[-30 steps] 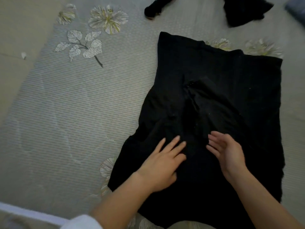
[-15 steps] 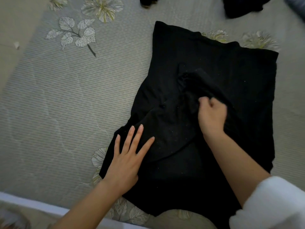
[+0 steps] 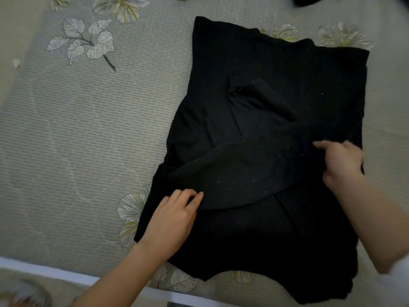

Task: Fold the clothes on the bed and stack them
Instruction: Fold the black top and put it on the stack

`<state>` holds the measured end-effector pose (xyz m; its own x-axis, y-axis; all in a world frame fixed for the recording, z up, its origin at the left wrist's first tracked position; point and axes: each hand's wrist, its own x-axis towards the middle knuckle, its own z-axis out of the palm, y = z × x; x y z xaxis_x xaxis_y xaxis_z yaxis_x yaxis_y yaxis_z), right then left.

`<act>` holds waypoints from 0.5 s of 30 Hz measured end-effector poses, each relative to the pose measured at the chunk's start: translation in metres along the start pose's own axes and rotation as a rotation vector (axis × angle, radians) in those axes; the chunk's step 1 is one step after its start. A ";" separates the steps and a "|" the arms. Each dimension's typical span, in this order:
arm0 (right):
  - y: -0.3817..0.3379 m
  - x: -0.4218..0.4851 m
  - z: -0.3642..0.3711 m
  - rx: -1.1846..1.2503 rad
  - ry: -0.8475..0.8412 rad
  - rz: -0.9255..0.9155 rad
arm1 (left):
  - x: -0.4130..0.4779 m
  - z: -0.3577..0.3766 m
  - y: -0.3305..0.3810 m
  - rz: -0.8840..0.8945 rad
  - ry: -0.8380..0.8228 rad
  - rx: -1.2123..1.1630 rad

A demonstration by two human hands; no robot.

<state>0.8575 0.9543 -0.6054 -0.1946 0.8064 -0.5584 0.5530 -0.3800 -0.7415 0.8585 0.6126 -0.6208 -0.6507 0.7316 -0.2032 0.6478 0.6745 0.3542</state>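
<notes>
Your big black knit garment [image 3: 276, 67] lies spread on the bed [image 3: 88, 140], right of centre. The bed's grey striped cover [image 3: 66, 196] has pale flower & leaf prints. A wide flap of the garment is folded across its middle, running from lower left up to the right, w/ a smaller crease just above it. Your left hand [image 3: 174, 218] is at the flap's lower-left corner. Its fingers are curled, grip closed on the flap's edge btwn thumb & fingertips. Your right hand [image 3: 340, 167] is at the flap's other end, near the garment's right side. It's motion-blurred, but the fingers look curled into the cloth, grip clamped on a bunch of it. More black clothing [image 3: 309, 1] pokes in at the top edge, well apart from the garment. A white bed rim [image 3: 44, 269] runs along bottom left.
</notes>
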 end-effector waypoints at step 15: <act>0.062 -0.052 -0.010 -1.115 -0.167 -0.784 | 0.030 -0.009 -0.002 -0.283 0.192 -0.041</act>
<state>0.9099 0.8934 -0.6181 -0.8053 0.5453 -0.2325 0.5906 0.7717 -0.2358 0.8345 0.6321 -0.6195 -0.8674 0.4818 -0.1248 0.4173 0.8407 0.3452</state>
